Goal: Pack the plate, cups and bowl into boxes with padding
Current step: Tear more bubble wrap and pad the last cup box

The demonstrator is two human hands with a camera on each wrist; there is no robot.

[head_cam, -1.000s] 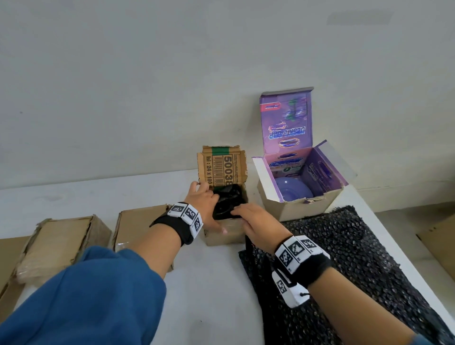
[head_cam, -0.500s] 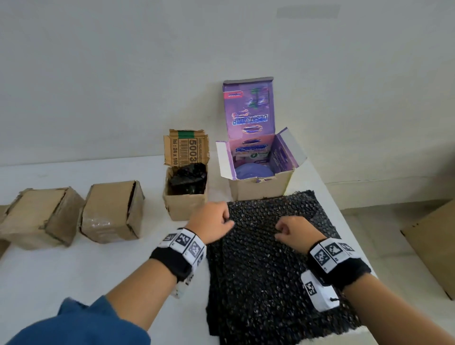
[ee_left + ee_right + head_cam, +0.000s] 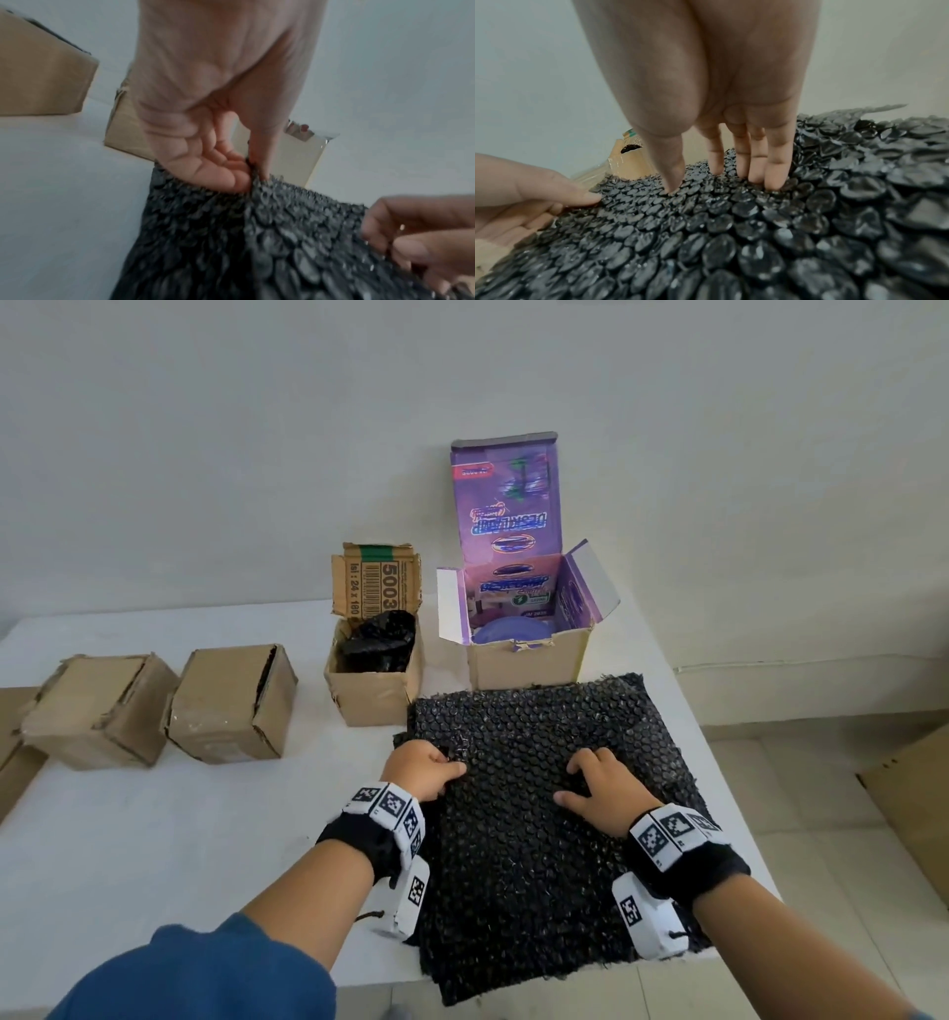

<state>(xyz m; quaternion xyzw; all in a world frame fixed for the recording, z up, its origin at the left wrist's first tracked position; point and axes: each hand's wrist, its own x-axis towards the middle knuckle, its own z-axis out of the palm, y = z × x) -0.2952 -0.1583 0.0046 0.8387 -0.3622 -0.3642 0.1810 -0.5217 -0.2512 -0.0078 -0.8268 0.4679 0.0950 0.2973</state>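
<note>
A stack of black bubble wrap (image 3: 549,839) lies on the white table (image 3: 154,839) in front of me. My left hand (image 3: 454,762) pinches the left edge of the top sheet between thumb and fingers (image 3: 231,174). My right hand (image 3: 575,783) rests on the wrap with its fingertips (image 3: 772,178) pressed into the bubbles (image 3: 757,233). Behind the wrap, an open small cardboard box (image 3: 375,690) holds an item wrapped in black (image 3: 382,636). An open purple box (image 3: 524,654) holds a purple rounded dish (image 3: 508,629).
Two closed cardboard boxes (image 3: 97,706) (image 3: 231,701) sit at the left of the table. The wrap overhangs the table's near edge, and the right edge drops to a tiled floor (image 3: 821,814). A wall (image 3: 257,454) stands behind the boxes.
Both hands left the small cardboard box and came back onto the bubble wrap. The left hand has taken hold of the wrap's left edge; the right hand now presses on top.
</note>
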